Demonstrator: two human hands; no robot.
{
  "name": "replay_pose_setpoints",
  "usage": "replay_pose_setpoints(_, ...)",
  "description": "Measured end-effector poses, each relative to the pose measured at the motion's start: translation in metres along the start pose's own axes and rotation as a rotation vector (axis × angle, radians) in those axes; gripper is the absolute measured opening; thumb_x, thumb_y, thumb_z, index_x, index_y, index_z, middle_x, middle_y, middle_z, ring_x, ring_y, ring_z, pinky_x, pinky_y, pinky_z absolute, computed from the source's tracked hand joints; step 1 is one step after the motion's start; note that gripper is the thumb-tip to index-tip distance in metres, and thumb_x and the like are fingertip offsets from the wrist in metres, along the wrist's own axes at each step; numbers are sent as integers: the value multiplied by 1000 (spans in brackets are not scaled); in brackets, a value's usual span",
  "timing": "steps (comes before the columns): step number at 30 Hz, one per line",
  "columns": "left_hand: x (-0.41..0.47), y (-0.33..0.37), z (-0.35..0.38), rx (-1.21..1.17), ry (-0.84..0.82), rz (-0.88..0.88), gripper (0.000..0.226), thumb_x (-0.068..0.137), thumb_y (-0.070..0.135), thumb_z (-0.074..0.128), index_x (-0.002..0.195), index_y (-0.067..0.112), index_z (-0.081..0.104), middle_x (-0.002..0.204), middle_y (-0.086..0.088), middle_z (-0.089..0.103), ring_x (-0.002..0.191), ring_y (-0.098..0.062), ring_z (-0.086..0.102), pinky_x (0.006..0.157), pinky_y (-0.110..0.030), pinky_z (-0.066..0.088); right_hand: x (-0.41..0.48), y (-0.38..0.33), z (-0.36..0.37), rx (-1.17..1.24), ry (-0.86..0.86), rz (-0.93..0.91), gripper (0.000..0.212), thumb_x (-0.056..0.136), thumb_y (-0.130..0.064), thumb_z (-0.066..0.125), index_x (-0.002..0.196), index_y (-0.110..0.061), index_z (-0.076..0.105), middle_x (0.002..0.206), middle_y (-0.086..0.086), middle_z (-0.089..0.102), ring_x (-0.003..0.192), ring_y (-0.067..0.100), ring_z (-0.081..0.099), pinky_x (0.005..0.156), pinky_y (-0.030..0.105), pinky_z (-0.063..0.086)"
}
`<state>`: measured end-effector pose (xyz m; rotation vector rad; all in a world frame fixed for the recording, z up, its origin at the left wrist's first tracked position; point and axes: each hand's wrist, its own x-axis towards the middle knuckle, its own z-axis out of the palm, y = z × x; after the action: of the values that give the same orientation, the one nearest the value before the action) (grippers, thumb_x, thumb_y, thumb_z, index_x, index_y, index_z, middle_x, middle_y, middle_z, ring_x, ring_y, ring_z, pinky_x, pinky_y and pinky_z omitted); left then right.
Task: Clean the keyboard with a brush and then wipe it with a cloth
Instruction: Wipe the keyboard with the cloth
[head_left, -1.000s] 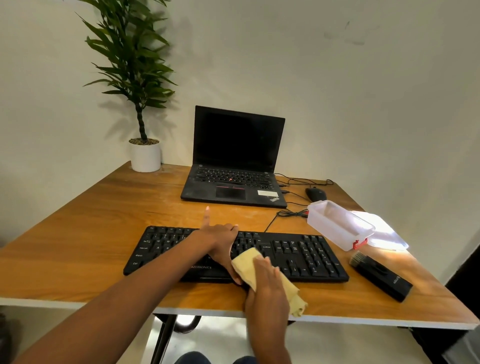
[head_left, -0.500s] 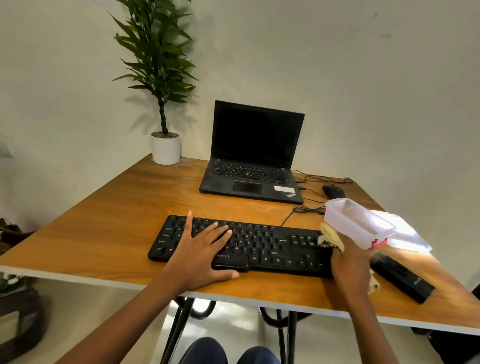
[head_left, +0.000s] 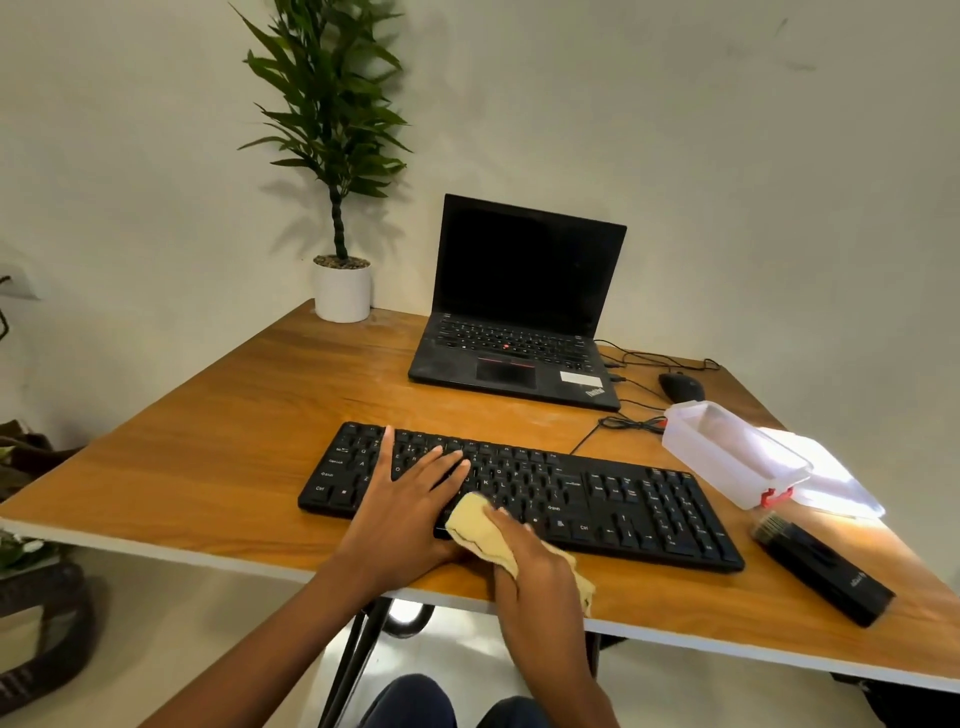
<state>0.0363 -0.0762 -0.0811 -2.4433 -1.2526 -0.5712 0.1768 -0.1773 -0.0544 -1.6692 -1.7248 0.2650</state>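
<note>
I see my right hand (head_left: 540, 566) gripping the crumpled yellow cloth (head_left: 483, 530) on the black plastic keyboard's (head_left: 623, 499) front edge; my left hand (head_left: 405, 499) lies flat, fingers spread, on its left keys.

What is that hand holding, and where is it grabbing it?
The right hand holds the yellow cloth, gripped around its middle, with both ends sticking out. The left hand holds nothing; it lies flat on the keyboard.

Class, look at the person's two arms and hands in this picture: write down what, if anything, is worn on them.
Nothing is worn on either. The left hand and right hand are bare, with no gloves, rings or watch visible. Both forearms are uncovered to the picture's bottom edge, so no sleeves show. Nails look short and unpainted.
</note>
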Motion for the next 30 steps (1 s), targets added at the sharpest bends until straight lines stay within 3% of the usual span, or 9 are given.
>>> replay_pose_setpoints(3, 1, 1, -2, -11, -36, -28, 87, 82, 79, 16, 123, 18, 62, 125, 2, 62, 117, -15, 58, 103, -60, 15, 17, 6, -20, 201, 108, 113, 46, 90, 1, 49, 128, -24, 47, 101, 0, 62, 66, 2, 55, 57, 13, 47)
replay_pose_setpoints(6, 0, -1, 0, -20, -48, -50, 89, 80, 83, 16, 122, 20, 62, 126, 3, 62, 117, -14, 58, 103, -60, 15, 58, 35, -47, 173, 380, 275, 33, 92, -3, 46, 125, -8, 53, 93, 7, 60, 59, 1, 49, 43, 14, 37)
replay_pose_setpoints(11, 0, -2, 4, -9, -22, -48, 88, 80, 83, 17, 120, 21, 64, 124, 4, 63, 116, -13, 58, 102, -61, 16, 93, 76, -67, -134, 303, 447, 26, 92, -13, 51, 116, -3, 58, 93, 13, 65, 70, 17, 55, 56, 24, 42)
replay_pose_setpoints(15, 1, -3, 6, 3, 3, -41, 88, 79, 83, 17, 119, 20, 65, 124, 4, 63, 117, -13, 58, 101, -62, 16, 81, 59, -31, -343, 162, 235, 40, 93, -11, 48, 133, -12, 44, 118, 9, 61, 98, 19, 61, 72, 23, 53)
replay_pose_setpoints(18, 1, -3, 7, 16, 13, -36, 89, 80, 83, 16, 119, 20, 65, 124, 3, 63, 117, -13, 58, 101, -62, 17, 65, 31, -10, -388, 110, 133, 46, 92, -13, 50, 136, -16, 40, 138, 5, 48, 126, 20, 45, 101, 28, 41)
replay_pose_setpoints(21, 1, -2, 8, -10, 6, -44, 88, 80, 82, 14, 120, 22, 64, 124, 4, 63, 118, -13, 57, 102, -62, 16, 46, 7, 6, -454, 139, -49, 65, 50, -23, 89, 110, -13, 65, 109, 6, 68, 102, 20, 65, 84, 27, 51)
replay_pose_setpoints(24, 0, -4, 8, -30, 29, -6, 84, 84, 75, 8, 115, 23, 67, 123, 3, 63, 117, -14, 58, 103, -60, 15, 22, -4, 20, -446, 156, -127, 79, 15, -34, 93, 90, -22, 72, 85, -4, 74, 77, 11, 71, 64, 20, 53)
replay_pose_setpoints(27, -2, -9, 10, 22, 81, 64, 75, 83, 70, 25, 116, 15, 66, 123, -1, 63, 116, -18, 59, 103, -61, 14, -4, -16, 18, -235, -37, -153, 69, 44, -24, 90, 108, -26, 66, 98, -9, 71, 83, 6, 68, 68, 14, 51)
replay_pose_setpoints(30, -2, -6, 8, 7, 55, 22, 74, 82, 71, 28, 117, 18, 65, 123, 2, 64, 117, -16, 58, 103, -61, 13, 10, -21, -9, 192, -166, 103, 35, 90, -10, 55, 121, -25, 55, 95, -7, 62, 74, 3, 57, 59, 9, 44)
